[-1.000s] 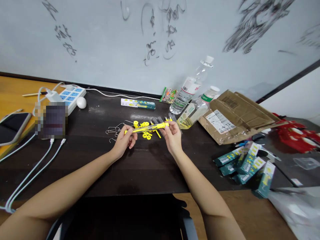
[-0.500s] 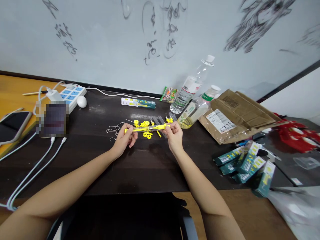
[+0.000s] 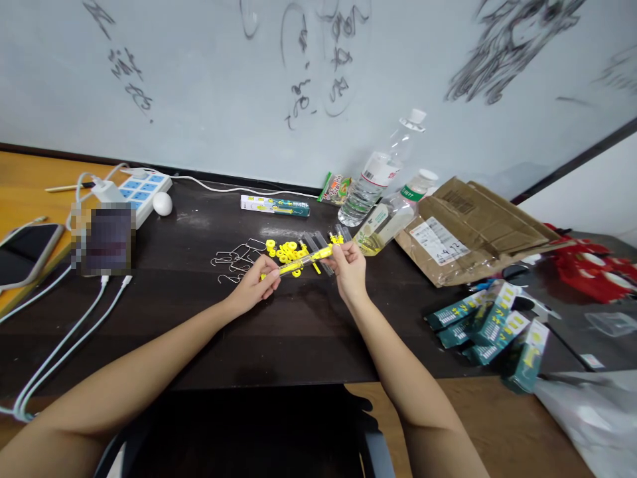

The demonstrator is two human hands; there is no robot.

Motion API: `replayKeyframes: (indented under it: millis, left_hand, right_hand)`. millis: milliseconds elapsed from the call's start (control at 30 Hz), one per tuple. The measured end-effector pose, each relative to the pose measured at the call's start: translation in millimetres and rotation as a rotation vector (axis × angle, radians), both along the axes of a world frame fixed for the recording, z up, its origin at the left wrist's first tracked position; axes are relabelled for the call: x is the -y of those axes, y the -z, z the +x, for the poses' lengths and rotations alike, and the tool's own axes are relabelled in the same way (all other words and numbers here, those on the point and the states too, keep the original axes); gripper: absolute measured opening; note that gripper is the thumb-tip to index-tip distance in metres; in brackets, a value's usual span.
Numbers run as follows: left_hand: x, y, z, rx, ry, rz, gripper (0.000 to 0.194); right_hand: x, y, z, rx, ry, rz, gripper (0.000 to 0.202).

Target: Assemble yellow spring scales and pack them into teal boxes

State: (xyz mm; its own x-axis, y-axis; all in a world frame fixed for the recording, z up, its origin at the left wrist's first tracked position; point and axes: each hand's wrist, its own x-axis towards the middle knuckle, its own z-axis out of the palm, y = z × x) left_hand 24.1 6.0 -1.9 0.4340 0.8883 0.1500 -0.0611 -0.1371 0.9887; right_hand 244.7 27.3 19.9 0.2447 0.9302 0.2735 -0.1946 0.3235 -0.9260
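Note:
Between my two hands is a tubular spring scale (image 3: 304, 262), a clear tube with yellow parts, held tilted with its right end higher. My left hand (image 3: 255, 287) has its fingers closed on the lower left end. The upper yellow end is pinched in my right hand (image 3: 350, 269). Just behind the scale lies a pile of small yellow plastic pieces (image 3: 287, 251), partly covered by it. Wire hooks (image 3: 237, 255) are scattered left of that pile. Clear tubes (image 3: 312, 240) lie on the dark table beyond the scale.
A long printed box (image 3: 275, 205) lies at the back. A water bottle (image 3: 371, 179), a drink bottle (image 3: 398, 212) and a brown parcel (image 3: 448, 232) stand or lie to the right. Several green boxes (image 3: 492, 325) are heaped further right. A power strip (image 3: 144, 196) is at left.
My left hand has moved a little down and to the right with its end of the spring scale. The scale now slants more steeply. My right hand has barely shifted.

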Motion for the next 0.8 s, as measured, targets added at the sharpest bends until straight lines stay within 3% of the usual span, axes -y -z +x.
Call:
replayKeyframes:
  millis: [100, 233, 367, 567, 700, 800]
  left_hand:
    - [1, 3.5, -2, -0.111, 0.029, 0.061, 0.019]
    - [0, 6.2, -4, -0.345, 0.102, 0.326, 0.018]
    - [-2, 11.2, 1, -0.485, 0.057, 0.524, 0.019]
    - [2, 14.6, 6, -0.480, 0.053, 0.556, 0.024]
    - [9, 7.6, 10, -0.400, -0.037, 0.551, 0.049]
    - [13, 2.7, 15, -0.330, -0.064, 0.583, 0.055]
  right_hand:
    - [-1, -0.6, 1, -0.040, -0.047, -0.054, 0.041]
    - [1, -3.0, 0, -0.024, -0.096, -0.072, 0.039]
    - [8, -9.8, -2, 0.036, -0.115, 0.006, 0.035]
    - [22, -17.6, -10, 0.148, -0.153, 0.117, 0.026]
    - [26, -13.3, -21, 0.186, -0.264, 0.101, 0.025]
    - [29, -11.9, -29, 0.186, -0.282, 0.100, 0.024]
